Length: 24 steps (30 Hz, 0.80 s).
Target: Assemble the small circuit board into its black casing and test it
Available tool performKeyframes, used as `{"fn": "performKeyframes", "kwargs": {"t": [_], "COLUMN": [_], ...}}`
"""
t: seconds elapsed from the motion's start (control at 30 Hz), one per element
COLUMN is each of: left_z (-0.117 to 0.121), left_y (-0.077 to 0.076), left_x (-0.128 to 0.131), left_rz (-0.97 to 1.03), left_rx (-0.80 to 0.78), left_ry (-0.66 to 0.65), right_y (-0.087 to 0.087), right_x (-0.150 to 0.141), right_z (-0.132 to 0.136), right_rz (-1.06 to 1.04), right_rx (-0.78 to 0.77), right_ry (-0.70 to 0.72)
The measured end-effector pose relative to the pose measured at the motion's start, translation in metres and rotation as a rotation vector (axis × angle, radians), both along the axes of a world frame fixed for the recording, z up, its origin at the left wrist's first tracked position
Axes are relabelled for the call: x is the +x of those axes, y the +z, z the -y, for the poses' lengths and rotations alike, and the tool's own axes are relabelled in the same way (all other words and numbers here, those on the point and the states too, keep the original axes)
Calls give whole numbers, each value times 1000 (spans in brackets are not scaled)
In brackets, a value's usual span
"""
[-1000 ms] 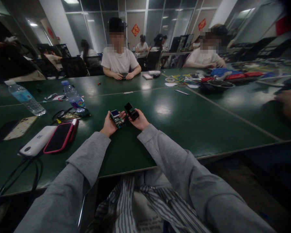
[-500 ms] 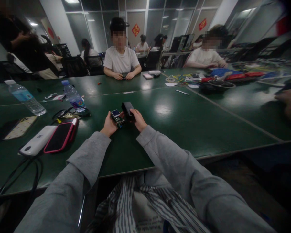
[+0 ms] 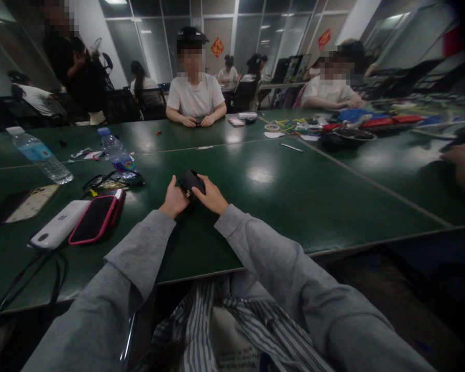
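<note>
My left hand [image 3: 174,200] grips a small circuit board [image 3: 187,194], of which only an edge with a bright metallic part shows. Over the board lies a black box-shaped cover [image 3: 194,181], held by my right hand [image 3: 212,196] with the thumb on its top face. Cover and board meet between the two hands, just above the green table; whether the cover is fully seated I cannot tell. The board's little screen is hidden beneath it.
To the left are a white power bank [image 3: 60,223], a pink-framed phone [image 3: 93,219], a cable bundle [image 3: 112,180] and two water bottles [image 3: 42,155] [image 3: 118,152]. A pen [image 3: 292,148] lies ahead right, before a pile of cables and tools [image 3: 356,124]. Across the table sits a person [image 3: 196,98].
My right hand has moved left and brought the black cover over the circuit board, which now hides its screen. The standing person at the back left has shifted right.
</note>
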<state>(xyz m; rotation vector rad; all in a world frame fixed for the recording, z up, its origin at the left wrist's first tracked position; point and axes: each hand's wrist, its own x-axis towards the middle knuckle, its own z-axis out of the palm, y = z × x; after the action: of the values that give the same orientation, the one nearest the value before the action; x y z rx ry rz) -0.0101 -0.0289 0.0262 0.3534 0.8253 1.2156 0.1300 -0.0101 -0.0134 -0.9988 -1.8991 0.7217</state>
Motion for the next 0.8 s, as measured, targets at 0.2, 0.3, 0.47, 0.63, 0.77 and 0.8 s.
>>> {"fn": "performKeyframes", "kwargs": {"t": [0.2, 0.3, 0.47, 0.63, 0.77, 0.8], "left_z": [5, 6, 12, 6, -7, -8], "left_y": [11, 14, 21, 12, -13, -18], "left_x": [4, 4, -33, -125, -186, -194], "left_rz": [-82, -460, -1710, -2180, -2009, -1977], "left_rx": [151, 296, 530, 181, -153, -189], "left_ry": [-96, -102, 79, 278, 248, 229], "right_y": [-2, 2, 11, 9, 6, 5], "right_x": [-4, -4, 5, 6, 3, 3], "right_z": [-7, -9, -10, -11, -12, -12], "right_rz": [-353, -720, -1072, -1116, -1093, -1091], "right_rx": [-432, -810, -1031, -1062, -1028, -1019], "right_ry": [61, 104, 108, 97, 120, 119]}}
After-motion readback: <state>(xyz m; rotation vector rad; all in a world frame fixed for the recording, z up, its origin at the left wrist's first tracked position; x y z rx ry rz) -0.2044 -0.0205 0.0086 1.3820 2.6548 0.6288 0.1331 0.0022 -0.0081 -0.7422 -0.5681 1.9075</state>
